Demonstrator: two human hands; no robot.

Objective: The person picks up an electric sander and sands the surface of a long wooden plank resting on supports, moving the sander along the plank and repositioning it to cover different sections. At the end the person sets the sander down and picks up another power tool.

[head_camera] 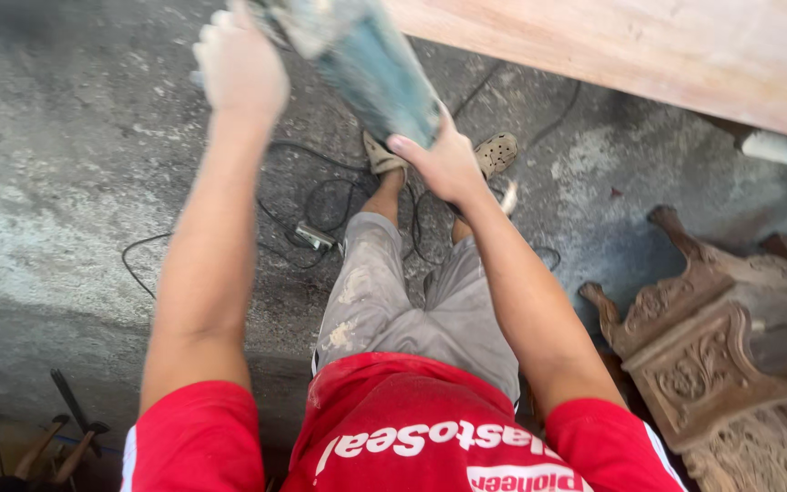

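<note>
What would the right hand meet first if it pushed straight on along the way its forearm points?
The right hand already grips the rear of the blue-green power tool; beyond it, the line seems to run under the wooden board, though depth is unclear.

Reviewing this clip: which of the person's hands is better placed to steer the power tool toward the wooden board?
Probably the right hand: it grips the rear of the teal power tool, on the side nearest the wooden board. The left hand grips something at the tool's front, likely a side handle, farther from the board, so it looks better suited to steadying.
</note>
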